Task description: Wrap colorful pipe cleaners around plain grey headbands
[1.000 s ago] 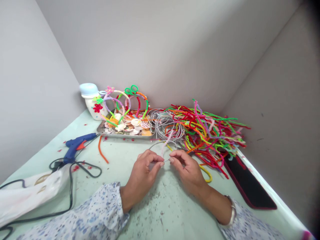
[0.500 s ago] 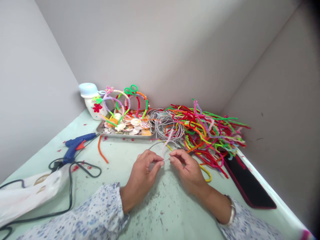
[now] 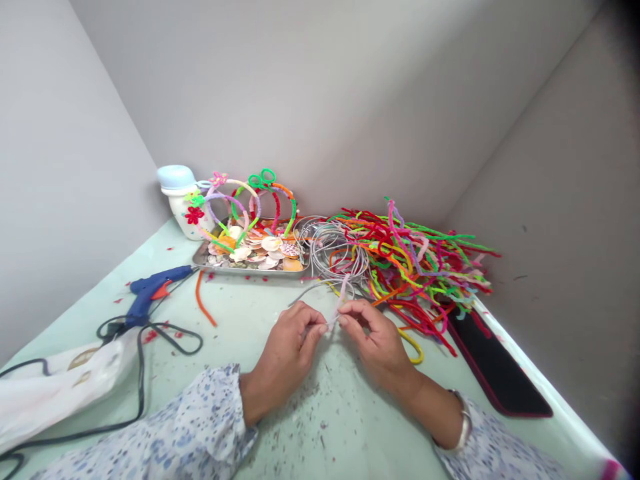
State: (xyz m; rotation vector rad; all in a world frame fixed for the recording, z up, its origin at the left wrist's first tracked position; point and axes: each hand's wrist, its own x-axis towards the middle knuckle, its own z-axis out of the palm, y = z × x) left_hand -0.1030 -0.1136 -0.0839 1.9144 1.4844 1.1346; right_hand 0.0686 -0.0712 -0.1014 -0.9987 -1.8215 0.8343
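My left hand (image 3: 290,353) is closed in a pinch at the middle of the table, with thumb and forefinger on a thin grey wire (image 3: 310,287). Opposite it, my right hand (image 3: 379,347) pinches the same wire a short way along. A pale pink pipe cleaner (image 3: 343,292) crosses the wire between the fingertips, its free end pointing up and away from me. Which fingers press on the pipe cleaner is hard to make out. Behind the hands lies a loose coil of grey wire (image 3: 320,263).
A heap of coloured pipe cleaners (image 3: 415,260) lies right of the coil. Finished-looking headbands (image 3: 257,200) stand on a metal tray (image 3: 250,270) of shells, beside a white bottle (image 3: 180,200). A blue glue gun (image 3: 150,290) with its cord lies left; a black pad (image 3: 500,367) lies right.
The pale pink pipe cleaner's free end has swung slightly to the right, and its lower end now shows across the wire between my fingertips. Both hands have stayed almost in place.
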